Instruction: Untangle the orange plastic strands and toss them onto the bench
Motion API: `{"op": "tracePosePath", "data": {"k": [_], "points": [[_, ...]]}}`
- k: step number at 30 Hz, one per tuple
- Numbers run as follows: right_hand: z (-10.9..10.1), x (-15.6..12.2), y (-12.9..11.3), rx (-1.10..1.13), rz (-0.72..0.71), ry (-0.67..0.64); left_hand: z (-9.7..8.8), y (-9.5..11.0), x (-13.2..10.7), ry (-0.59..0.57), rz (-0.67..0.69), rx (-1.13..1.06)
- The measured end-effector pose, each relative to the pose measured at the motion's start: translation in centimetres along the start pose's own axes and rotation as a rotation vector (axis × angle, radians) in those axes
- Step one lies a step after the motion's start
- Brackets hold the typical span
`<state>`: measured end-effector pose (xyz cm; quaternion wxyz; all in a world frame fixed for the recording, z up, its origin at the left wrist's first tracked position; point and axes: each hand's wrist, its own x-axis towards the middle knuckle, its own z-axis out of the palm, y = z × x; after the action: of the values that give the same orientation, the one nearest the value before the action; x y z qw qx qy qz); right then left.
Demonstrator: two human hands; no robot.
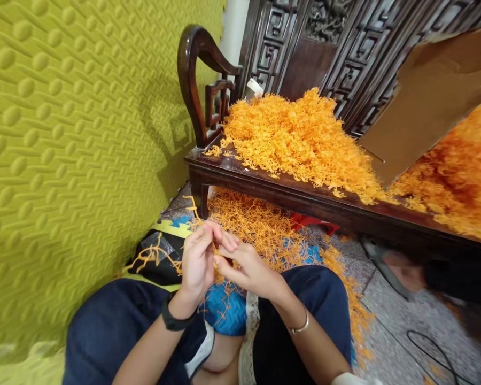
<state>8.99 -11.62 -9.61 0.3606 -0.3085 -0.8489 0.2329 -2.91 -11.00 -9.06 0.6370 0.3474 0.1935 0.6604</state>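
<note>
My left hand [199, 258] and my right hand [246, 266] meet above my lap, fingers closed together. A thin orange plastic stem [195, 207] sticks up out of my left hand. More orange plastic strands [154, 253] trail to the left beside that hand. My right thumb and fingers pinch at a small orange bit between the hands; its shape is mostly hidden by the fingers. Beneath them, a blue plastic sheet [226, 310] with several loose orange stems lies between my legs.
Ahead stands a dark wooden bench [240, 174] with a heap of small orange plastic pieces [292, 133] and a cardboard sheet [433, 91]. Orange stems [244, 219] cover the floor underneath. A yellow padded wall [84, 133] rises at left. At right are another person's foot [403, 270] and a black cable [433, 345].
</note>
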Motion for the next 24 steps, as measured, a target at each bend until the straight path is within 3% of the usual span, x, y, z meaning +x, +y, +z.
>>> {"op": "tracePosePath", "data": {"k": [10, 16, 21, 24], "points": [[-0.4, -0.4, 0.2, 0.324, 0.037, -0.023, -0.3, 0.3, -0.7, -0.039, -0.067, -0.091], [1.4, -0.2, 0.2, 0.371, -0.113, -0.282, -1.8, 2.3, 1.1, 0.150, -0.105, -0.423], [-0.1, 0.2, -0.7, 0.413, -0.051, -0.178, -2.1, 3.1, 1.7, 0.137, -0.103, -0.413], [-2.4, -0.1, -1.2, 0.319, 0.020, 0.049, -2.0, 3.2, 1.7, 0.084, -0.086, -0.362]]}}
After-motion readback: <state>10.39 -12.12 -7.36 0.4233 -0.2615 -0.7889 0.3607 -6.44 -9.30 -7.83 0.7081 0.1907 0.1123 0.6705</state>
